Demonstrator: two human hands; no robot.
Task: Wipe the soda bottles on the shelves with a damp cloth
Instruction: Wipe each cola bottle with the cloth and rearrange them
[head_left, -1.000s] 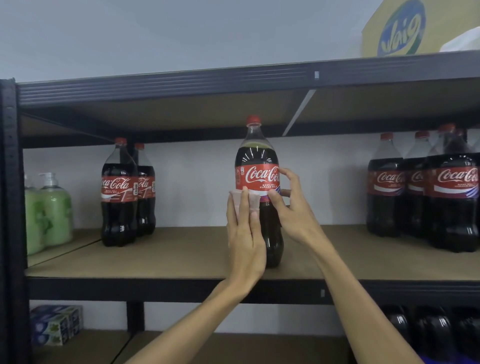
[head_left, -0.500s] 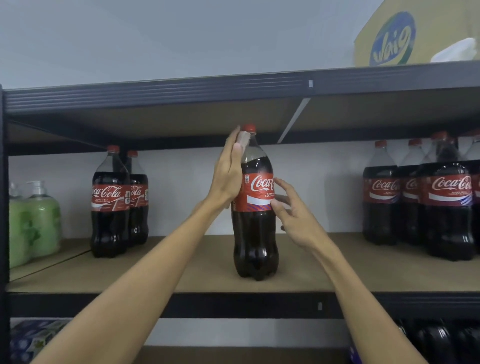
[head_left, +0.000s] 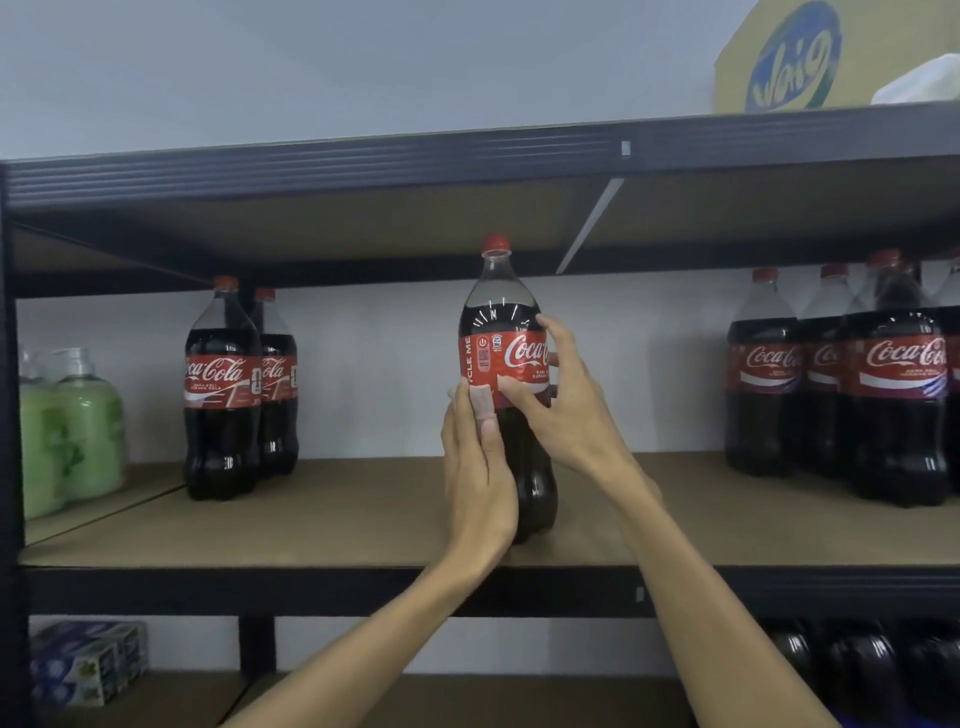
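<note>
A large cola bottle (head_left: 498, 332) with a red label and red cap stands upright at the middle of the brown shelf board (head_left: 363, 514). My left hand (head_left: 475, 467) lies flat against its lower left side, pressing a small pale cloth (head_left: 482, 397) onto the label's bottom edge. On the bottle's right side my right hand (head_left: 561, 400) holds the label, thumb in front and fingers behind. Two more cola bottles (head_left: 223, 389) stand at the left. Several cola bottles (head_left: 893, 384) stand grouped at the right.
Green soap dispensers (head_left: 83, 431) stand at the shelf's far left by the black upright. The upper shelf (head_left: 467, 161) hangs just above the bottle cap and carries a yellow box (head_left: 789, 57). Below are boxed goods (head_left: 83, 662) at left and dark bottles (head_left: 852, 660) at right.
My left hand with the cloth slid down from the bottle's neck to the lower edge of the label. The bottle has turned, showing more of the label's left side. My right hand stayed on it.
</note>
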